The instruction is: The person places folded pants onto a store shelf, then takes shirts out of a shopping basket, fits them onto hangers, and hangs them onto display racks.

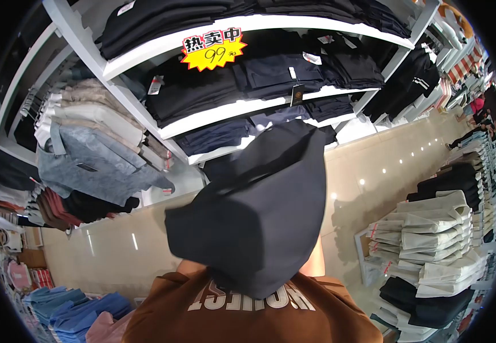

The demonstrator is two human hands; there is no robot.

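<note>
A charcoal garment [259, 223], folded over on itself, hangs in the air in front of my chest. Its cut is not clear from this side; a fold with a dark gap runs along its upper part. My left forearm [192, 266] reaches up behind its lower left side, and my right forearm [314, 262] behind its right edge. The cloth covers both hands, so neither the fingers nor their grip shows. Just beyond the garment, dark folded clothes [282, 77] lie stacked on white shelves [219, 108].
A yellow price sign [212, 50] hangs on the shelf edge. Shirts [96, 157] hang on the left, with blue clothes [91, 311] low left. Pale folded clothes [436, 234] are stacked on the right. A shiny tiled floor [390, 154] runs between the displays.
</note>
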